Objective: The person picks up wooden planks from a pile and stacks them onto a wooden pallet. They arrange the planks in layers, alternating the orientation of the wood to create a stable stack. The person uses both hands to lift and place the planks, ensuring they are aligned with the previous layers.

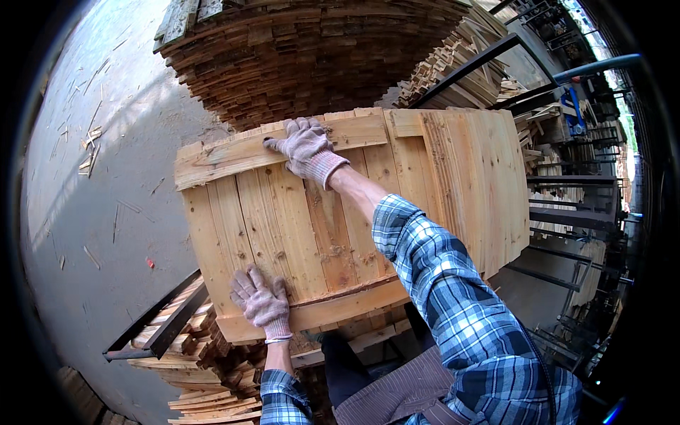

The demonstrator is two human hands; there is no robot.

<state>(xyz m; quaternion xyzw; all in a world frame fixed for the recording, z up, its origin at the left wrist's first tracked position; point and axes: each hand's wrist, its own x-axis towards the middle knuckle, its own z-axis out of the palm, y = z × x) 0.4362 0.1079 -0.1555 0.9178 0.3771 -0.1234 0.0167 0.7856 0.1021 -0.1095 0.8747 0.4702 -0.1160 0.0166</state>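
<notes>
A wooden panel (333, 219) of several side-by-side planks lies in front of me, with a batten along its far edge and another along its near edge. My left hand (262, 301), in a pinkish-grey knit glove, lies with spread fingers on the near left part, partly over the near batten (333, 312). Farther off, my right hand (308, 150), gloved alike, rests palm down on the far batten (234, 160), thumb apart and fingers stretched toward the far edge. To the right are more boards (471, 184), with a rough brown strip (443, 170) among them.
Beyond the panel rises a tall stack of thin boards (319, 57). A dark metal frame (166, 333) and loose wood pieces (212, 397) are at the lower left. Black metal racks (574, 212) line the right. Wood scraps (91, 152) litter the concrete floor (127, 205).
</notes>
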